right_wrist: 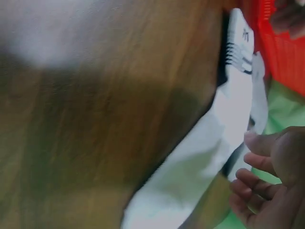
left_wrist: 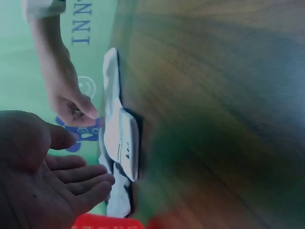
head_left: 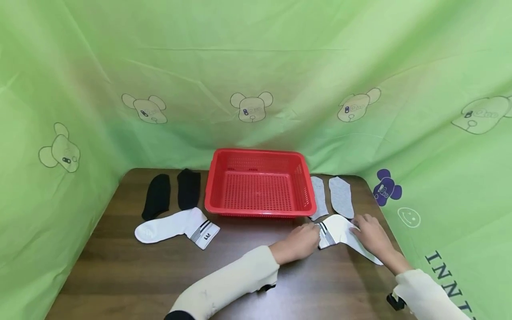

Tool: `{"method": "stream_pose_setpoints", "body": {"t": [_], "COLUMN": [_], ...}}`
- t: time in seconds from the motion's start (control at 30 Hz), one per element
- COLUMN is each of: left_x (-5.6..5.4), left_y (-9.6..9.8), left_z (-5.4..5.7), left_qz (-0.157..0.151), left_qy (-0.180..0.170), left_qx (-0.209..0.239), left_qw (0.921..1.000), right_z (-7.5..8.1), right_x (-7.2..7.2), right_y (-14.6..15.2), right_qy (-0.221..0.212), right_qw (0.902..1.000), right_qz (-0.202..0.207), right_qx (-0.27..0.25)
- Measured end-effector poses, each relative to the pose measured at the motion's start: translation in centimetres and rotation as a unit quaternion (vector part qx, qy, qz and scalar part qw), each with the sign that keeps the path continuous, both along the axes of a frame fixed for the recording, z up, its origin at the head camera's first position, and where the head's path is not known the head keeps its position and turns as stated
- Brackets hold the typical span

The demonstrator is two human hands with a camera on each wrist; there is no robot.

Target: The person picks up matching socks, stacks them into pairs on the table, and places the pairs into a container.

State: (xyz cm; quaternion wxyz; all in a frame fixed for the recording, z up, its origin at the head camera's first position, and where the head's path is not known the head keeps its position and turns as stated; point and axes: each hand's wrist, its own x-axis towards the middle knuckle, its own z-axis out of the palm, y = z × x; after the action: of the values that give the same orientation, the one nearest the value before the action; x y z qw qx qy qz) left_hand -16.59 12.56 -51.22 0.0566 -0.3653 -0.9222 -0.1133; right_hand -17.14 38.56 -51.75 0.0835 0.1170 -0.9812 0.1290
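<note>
A white crew sock (head_left: 335, 227) with dark stripes and lettering at its cuff lies flat at the right of the table. My left hand (head_left: 302, 242) is at the cuff end, overlapping its edge in the head view. The left wrist view shows that hand (left_wrist: 62, 176) with relaxed fingers and nothing gripped. Over the sock's foot part is my right hand (head_left: 371, 235). Its fingers (right_wrist: 257, 183) are loosely bent beside the sock (right_wrist: 209, 126) in the right wrist view, with nothing between them. Behind this sock lie two grey ankle socks (head_left: 341, 197), one partly hidden by the basket.
A red plastic basket (head_left: 210, 195) stands at the back middle of the brown table (head_left: 132, 275). Left of it lie two black socks (head_left: 157, 195) and another white striped sock (head_left: 170, 226). Green printed cloth (head_left: 256, 62) hangs behind and along both sides.
</note>
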Motion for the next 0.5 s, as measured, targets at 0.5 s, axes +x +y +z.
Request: {"method": "stream_pose_setpoints", "body": {"t": [0.5], "left_x": [-2.3], "left_y": [5.5], "left_z": [-3.3], "left_qz": [0.159], "left_qy": [0.039], "left_qx": [-0.011], "left_qw": [0.9864], "right_z": [-2.7], "right_x": [-0.2], "right_y": [3.3], "right_qy": [-0.046], "right_qw": [0.9988], "right_qz": [-0.016], "right_qx": [-0.006]}}
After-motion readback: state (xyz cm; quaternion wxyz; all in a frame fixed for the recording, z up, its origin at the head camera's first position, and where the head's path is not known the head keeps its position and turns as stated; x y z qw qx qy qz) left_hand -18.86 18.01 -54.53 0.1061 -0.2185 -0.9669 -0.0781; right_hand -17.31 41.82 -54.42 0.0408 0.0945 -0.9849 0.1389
